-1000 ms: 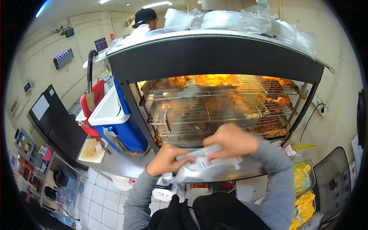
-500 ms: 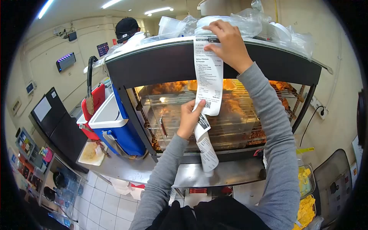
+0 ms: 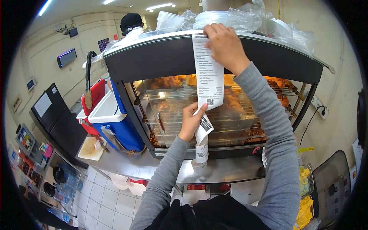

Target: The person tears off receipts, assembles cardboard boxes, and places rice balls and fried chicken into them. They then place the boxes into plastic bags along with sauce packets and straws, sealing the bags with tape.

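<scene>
A long printed paper receipt [image 3: 209,76] hangs in front of a heated display cabinet [image 3: 153,57]. Its top end is gripped by my right hand [image 3: 226,48], at the cabinet's dark upper panel. Lower down, my left hand [image 3: 191,122] pinches the strip between thumb and fingers, just beside a printed square code. Below that grip the paper folds over and curls, its tail dangling above the metal counter [image 3: 222,172]. Fried chicken [image 3: 165,82] shows behind the cabinet's glass, partly covered by the receipt and my hands.
Plastic lids and containers [image 3: 211,19] are stacked on the cabinet. To the left stand a blue cooler box [image 3: 124,132] and a red one [image 3: 92,97], with tongs [image 3: 89,80] hanging nearby. A person's black cap [image 3: 131,22] shows behind the cabinet. Yellow food [image 3: 304,212] lies at lower right.
My right hand has come slightly lower on the receipt's top end, its fingers closer together. The curled tail has swung left and turned, now showing another square code.
</scene>
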A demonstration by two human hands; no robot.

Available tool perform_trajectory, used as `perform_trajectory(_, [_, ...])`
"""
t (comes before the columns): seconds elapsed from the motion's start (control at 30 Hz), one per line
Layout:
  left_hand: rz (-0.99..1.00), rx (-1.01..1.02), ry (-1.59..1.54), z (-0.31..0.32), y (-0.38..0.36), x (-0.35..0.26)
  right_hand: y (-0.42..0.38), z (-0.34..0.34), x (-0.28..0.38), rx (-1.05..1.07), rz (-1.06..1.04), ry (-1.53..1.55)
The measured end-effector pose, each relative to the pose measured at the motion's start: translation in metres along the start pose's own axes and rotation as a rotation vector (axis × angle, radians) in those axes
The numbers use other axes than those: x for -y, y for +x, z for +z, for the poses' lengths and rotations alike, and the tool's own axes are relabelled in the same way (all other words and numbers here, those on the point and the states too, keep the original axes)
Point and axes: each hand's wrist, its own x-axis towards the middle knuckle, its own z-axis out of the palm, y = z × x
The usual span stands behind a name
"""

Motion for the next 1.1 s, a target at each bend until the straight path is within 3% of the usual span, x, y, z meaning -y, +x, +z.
perform_trajectory(0.17, [0.001, -0.028, -0.012, -0.004, -0.026, -0.026, -0.023, -0.020, -0.027, -0.117, 0.028, -0.164])
perform_trajectory(0.33, [0.145, -0.108, 0.001, -0.024, -0.036, -0.033, -0.047, -0.019, -0.057, -0.167, 0.026, -0.098])
perform_trajectory(0.53, [0.063, -0.062, -0.101, -0.038, -0.046, -0.051, -0.057, -0.025, -0.060, -0.222, 0.105, -0.299])
perform_trajectory(0.67, [0.132, 0.053, 0.027, -0.034, -0.057, -0.069, -0.064, -0.008, -0.068, -0.205, 0.132, -0.259])
perform_trajectory(0.77, [0.342, 0.003, 0.106, -0.030, -0.058, -0.065, -0.066, -0.002, -0.074, -0.267, 0.118, -0.208])
perform_trajectory(0.93, [0.372, -0.079, 0.015, -0.017, -0.069, -0.071, -0.066, -0.023, -0.062, -0.191, 0.166, -0.175])
perform_trajectory(1.03, [0.336, -0.087, 0.101, -0.013, -0.084, -0.076, -0.086, -0.062, 0.003, -0.210, 0.227, 0.358])
perform_trajectory(1.1, [0.436, -0.049, 0.151, -0.002, -0.091, -0.077, -0.115, -0.072, 0.063, 0.143, 0.178, 0.872])
